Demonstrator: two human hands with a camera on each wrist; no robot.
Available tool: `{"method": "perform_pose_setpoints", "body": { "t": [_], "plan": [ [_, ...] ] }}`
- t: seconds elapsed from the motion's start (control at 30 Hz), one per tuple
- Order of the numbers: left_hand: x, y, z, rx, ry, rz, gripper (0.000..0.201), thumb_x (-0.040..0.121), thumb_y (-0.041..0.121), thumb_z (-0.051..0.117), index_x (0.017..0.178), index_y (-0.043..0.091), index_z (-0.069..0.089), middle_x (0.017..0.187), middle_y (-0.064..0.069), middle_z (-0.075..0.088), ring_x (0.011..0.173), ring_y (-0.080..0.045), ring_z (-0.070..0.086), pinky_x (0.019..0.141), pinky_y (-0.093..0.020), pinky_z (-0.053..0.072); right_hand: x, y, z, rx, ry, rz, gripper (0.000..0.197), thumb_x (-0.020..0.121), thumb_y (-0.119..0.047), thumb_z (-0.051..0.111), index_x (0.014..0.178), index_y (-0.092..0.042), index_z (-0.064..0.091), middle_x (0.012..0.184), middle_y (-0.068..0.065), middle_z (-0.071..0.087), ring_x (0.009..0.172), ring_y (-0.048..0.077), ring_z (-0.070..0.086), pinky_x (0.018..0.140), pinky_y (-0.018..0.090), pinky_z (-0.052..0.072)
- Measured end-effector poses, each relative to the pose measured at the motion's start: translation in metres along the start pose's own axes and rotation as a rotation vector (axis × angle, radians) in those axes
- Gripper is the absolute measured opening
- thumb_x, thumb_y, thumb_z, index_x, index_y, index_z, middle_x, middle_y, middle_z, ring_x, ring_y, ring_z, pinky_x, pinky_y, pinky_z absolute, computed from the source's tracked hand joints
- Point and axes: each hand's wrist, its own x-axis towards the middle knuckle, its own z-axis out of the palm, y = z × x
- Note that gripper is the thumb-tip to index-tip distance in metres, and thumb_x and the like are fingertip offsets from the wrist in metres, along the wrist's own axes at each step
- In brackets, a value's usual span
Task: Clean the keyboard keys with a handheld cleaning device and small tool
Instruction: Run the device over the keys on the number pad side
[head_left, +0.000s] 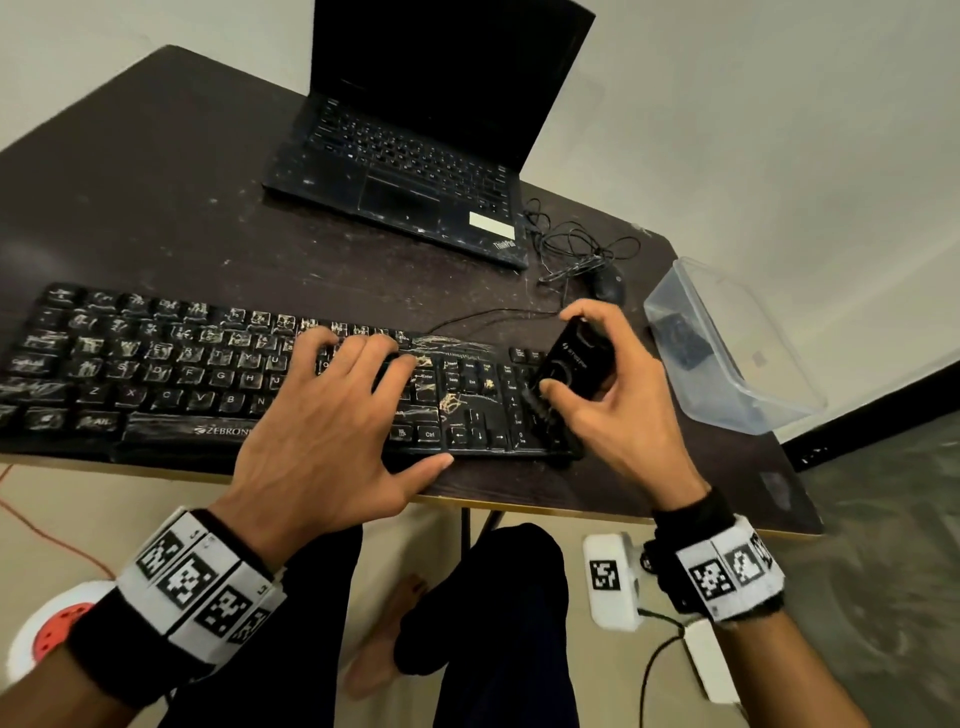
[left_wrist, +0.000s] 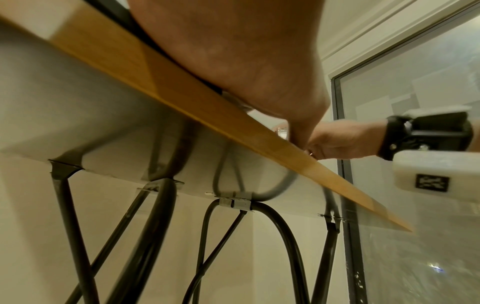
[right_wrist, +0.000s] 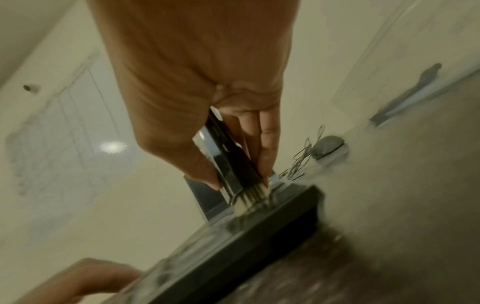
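Observation:
A dusty black keyboard (head_left: 156, 374) lies along the front of the dark table (head_left: 182, 208). My left hand (head_left: 343, 405) rests flat on its right-middle keys, fingers spread and straight. My right hand (head_left: 597, 384) grips a black handheld cleaning device (head_left: 574, 364), tilted, with its brush end (head_left: 537, 405) down on the number-pad keys. In the right wrist view the device (right_wrist: 228, 156) sits between thumb and fingers, its bristles (right_wrist: 255, 198) touching the keyboard edge (right_wrist: 259, 236). The left wrist view shows only my palm (left_wrist: 246, 61) over the table's edge (left_wrist: 182, 92).
An open black laptop (head_left: 415, 156) stands behind the keyboard. A wired mouse (head_left: 605, 283) and tangled cable (head_left: 576, 244) lie at right. A clear plastic box (head_left: 727, 348) sits at the table's right corner. Table legs (left_wrist: 155, 236) run below.

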Motion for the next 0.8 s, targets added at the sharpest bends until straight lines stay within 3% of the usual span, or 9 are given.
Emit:
{"method": "perform_pose_setpoints", "body": {
  "t": [0.07, 0.23, 0.33, 0.47, 0.6, 0.67, 0.8],
  "plan": [
    [-0.001, 0.000, -0.001, -0.004, -0.001, 0.000, 0.095, 0.088, 0.084, 0.039, 0.136, 0.005, 0.059, 0.132, -0.013, 0.056, 0.122, -0.031, 0.054, 0.113, -0.055, 0.030, 0.005, 0.009, -0.006, 0.002, 0.045, 0.047, 0.061, 0.085, -0.006, 0.082, 0.132, -0.033, 0.053, 0.105, -0.029, 0.065, 0.092, 0.005, 0.072, 0.079, 0.046, 0.065],
    [0.000, 0.001, 0.000, -0.011, -0.005, -0.001, 0.095, 0.088, 0.085, 0.039, 0.136, 0.006, 0.059, 0.132, -0.012, 0.056, 0.122, -0.031, 0.054, 0.113, -0.055, 0.031, 0.001, 0.007, -0.007, 0.036, -0.075, -0.031, 0.064, 0.085, -0.004, 0.084, 0.134, -0.031, 0.054, 0.112, -0.025, 0.064, 0.101, 0.009, 0.071, 0.084, 0.043, 0.066],
    [0.000, 0.000, 0.000, -0.011, 0.000, 0.003, 0.095, 0.088, 0.084, 0.039, 0.135, 0.005, 0.059, 0.132, -0.013, 0.056, 0.121, -0.032, 0.054, 0.112, -0.056, 0.030, 0.009, 0.017, -0.011, -0.021, 0.034, 0.015, 0.062, 0.084, -0.006, 0.084, 0.132, -0.031, 0.054, 0.108, -0.033, 0.063, 0.096, 0.001, 0.070, 0.082, 0.042, 0.065],
    [0.000, 0.000, 0.000, -0.014, -0.004, -0.003, 0.095, 0.087, 0.084, 0.039, 0.136, 0.005, 0.059, 0.133, -0.013, 0.056, 0.121, -0.032, 0.054, 0.112, -0.056, 0.031, 0.004, 0.012, -0.011, 0.038, -0.077, -0.044, 0.063, 0.085, -0.005, 0.084, 0.134, -0.031, 0.054, 0.112, -0.019, 0.066, 0.101, 0.012, 0.072, 0.086, 0.043, 0.065],
    [0.000, 0.000, 0.000, -0.006, 0.008, 0.006, 0.094, 0.087, 0.084, 0.041, 0.135, 0.005, 0.059, 0.131, -0.013, 0.056, 0.120, -0.033, 0.055, 0.111, -0.056, 0.032, 0.021, 0.021, -0.013, -0.025, 0.027, 0.019, 0.062, 0.084, -0.006, 0.084, 0.133, -0.031, 0.053, 0.113, -0.025, 0.064, 0.098, 0.002, 0.071, 0.084, 0.042, 0.065],
    [0.000, 0.000, 0.000, -0.011, 0.025, 0.011, 0.093, 0.087, 0.083, 0.043, 0.134, 0.004, 0.060, 0.129, -0.014, 0.057, 0.119, -0.033, 0.055, 0.110, -0.056, 0.032, 0.027, 0.020, -0.008, -0.037, 0.057, 0.007, 0.063, 0.084, -0.007, 0.083, 0.133, -0.032, 0.053, 0.112, -0.024, 0.065, 0.096, 0.004, 0.072, 0.082, 0.043, 0.065],
    [0.000, 0.000, 0.000, -0.007, 0.012, 0.001, 0.094, 0.087, 0.083, 0.042, 0.134, 0.004, 0.060, 0.129, -0.014, 0.056, 0.119, -0.033, 0.055, 0.111, -0.056, 0.032, 0.020, 0.007, 0.003, 0.032, -0.032, -0.074, 0.063, 0.084, -0.006, 0.084, 0.134, -0.030, 0.054, 0.113, -0.019, 0.066, 0.099, 0.008, 0.073, 0.083, 0.035, 0.064]
  ]
}}
